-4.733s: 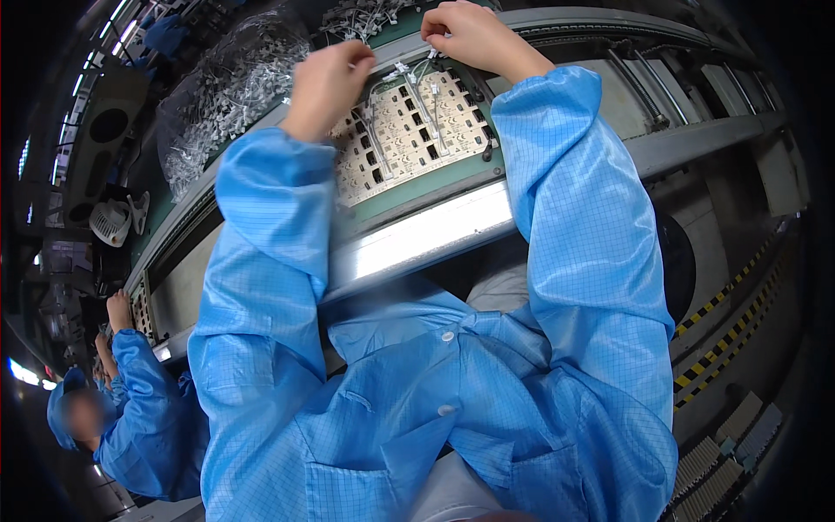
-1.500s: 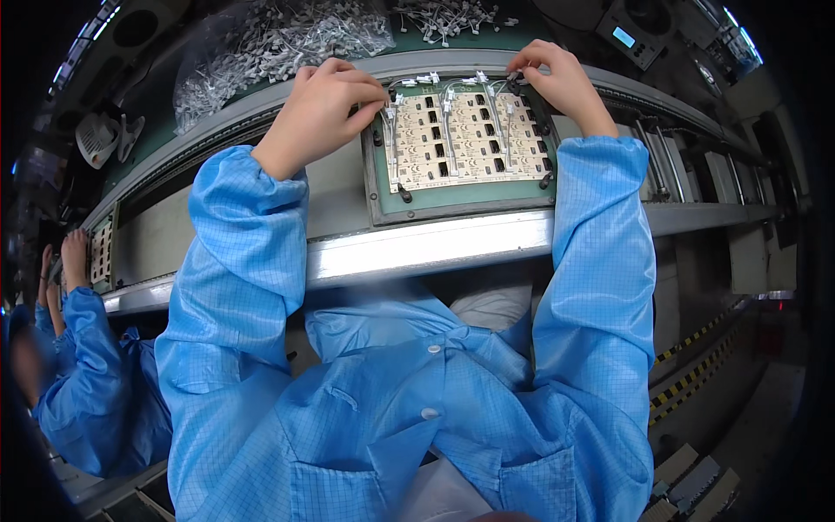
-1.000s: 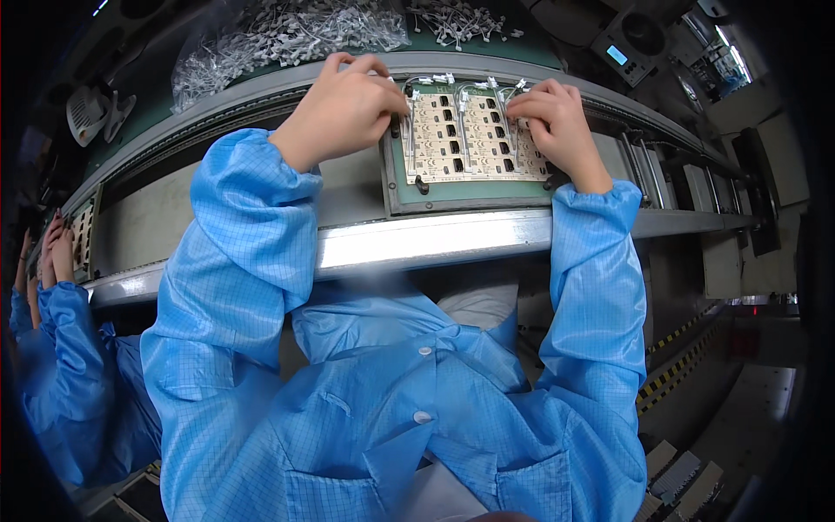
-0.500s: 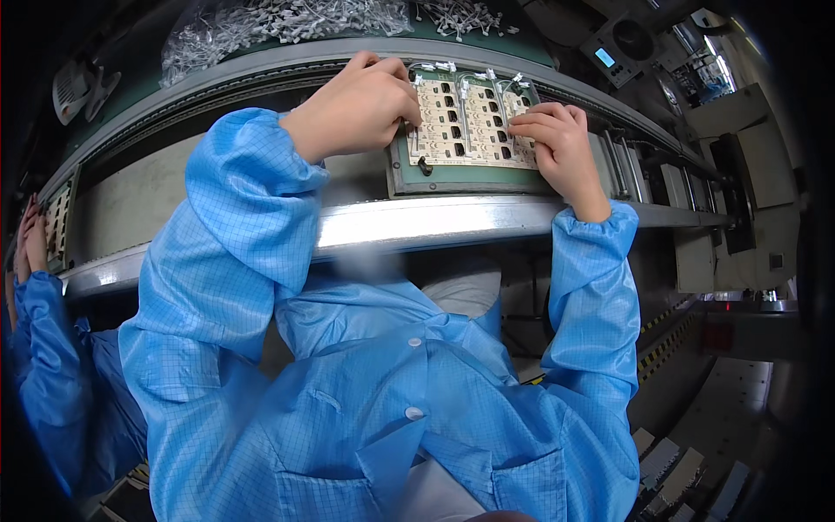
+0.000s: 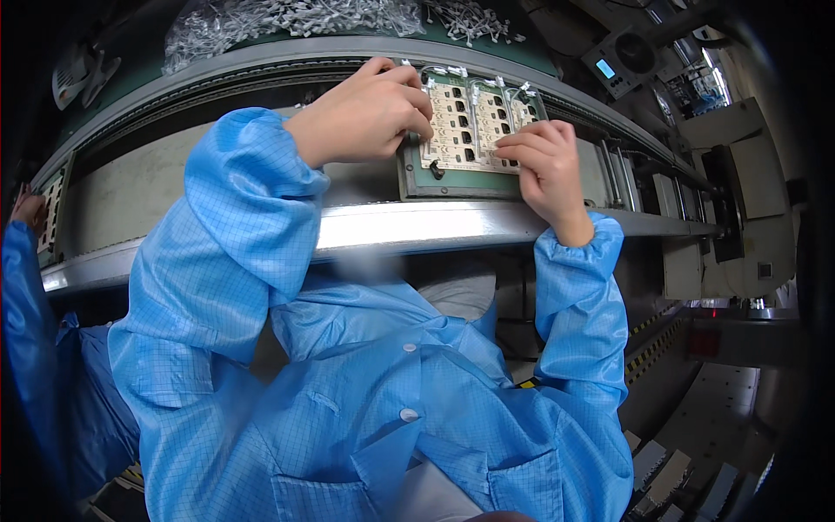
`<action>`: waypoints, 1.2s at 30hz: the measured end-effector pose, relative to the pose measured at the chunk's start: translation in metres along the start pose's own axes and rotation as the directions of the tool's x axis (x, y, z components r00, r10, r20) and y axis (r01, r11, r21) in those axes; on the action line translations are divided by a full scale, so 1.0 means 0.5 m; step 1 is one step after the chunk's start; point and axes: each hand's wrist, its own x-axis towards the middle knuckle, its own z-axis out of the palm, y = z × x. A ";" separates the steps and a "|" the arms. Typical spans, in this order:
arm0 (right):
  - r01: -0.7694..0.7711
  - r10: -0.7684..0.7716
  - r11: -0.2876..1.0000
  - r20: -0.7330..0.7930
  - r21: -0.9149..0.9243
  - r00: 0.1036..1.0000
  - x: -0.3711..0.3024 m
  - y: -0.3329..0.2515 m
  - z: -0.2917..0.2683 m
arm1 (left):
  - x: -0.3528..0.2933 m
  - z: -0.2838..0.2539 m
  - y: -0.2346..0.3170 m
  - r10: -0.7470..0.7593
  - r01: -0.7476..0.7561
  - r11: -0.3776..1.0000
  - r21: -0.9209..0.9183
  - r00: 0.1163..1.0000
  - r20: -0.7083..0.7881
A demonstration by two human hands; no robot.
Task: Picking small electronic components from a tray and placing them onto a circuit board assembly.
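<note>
A cream circuit board panel [image 5: 451, 130] with rows of black parts lies in a green carrier [image 5: 470, 184] in front of me. Thin white wires [image 5: 475, 113] run down it, their white connectors [image 5: 456, 71] near the far edge. Over the panel's left edge, my left hand [image 5: 370, 115] has its fingers bent and closed at the board; whatever is between the tips is hidden. My right hand [image 5: 550, 170] reaches in from the right, fingers drawn together, tips at the panel's right part. Anything pinched there is too small to make out.
The carrier sits on a conveyor with a shiny metal front rail [image 5: 417, 219]. Beyond the far rail lie a clear bag of white connector leads [image 5: 296, 22] and a loose pile of leads [image 5: 474, 19]. A co-worker's hand [image 5: 30, 211] is at another carrier [image 5: 54, 213] far left.
My right hand has moved left and nearer across the panel. My left hand stays at the left edge. Panel and carrier appear slightly further right in view. The co-worker's hand has shifted.
</note>
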 end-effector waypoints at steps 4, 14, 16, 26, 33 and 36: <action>0.006 -0.017 0.991 0.087 0.133 0.996 0.011 0.007 0.020 | 0.006 0.017 -0.003 -0.068 0.072 0.996 -0.057 0.995 0.068; -0.132 0.120 0.968 0.071 0.212 0.990 0.070 0.046 0.053 | 0.002 0.051 -0.012 -0.042 0.037 0.998 -0.042 0.988 -0.148; -0.165 0.159 0.969 0.050 0.181 0.986 0.076 0.056 0.062 | 0.007 0.036 -0.007 -0.125 0.125 0.992 0.011 0.991 -0.052; -0.239 0.223 0.957 0.107 0.163 0.969 0.122 0.086 0.086 | 0.004 0.046 -0.014 -0.212 0.213 0.977 0.009 0.975 -0.069; -0.182 0.185 0.978 -0.017 0.105 0.983 0.127 0.092 0.088 | 0.007 0.056 -0.018 -0.232 0.232 0.973 -0.010 0.966 -0.115; -0.149 0.156 0.983 -0.060 0.105 0.986 0.137 0.074 0.085 | 0.005 0.056 -0.019 -0.253 0.251 0.967 -0.035 0.966 -0.059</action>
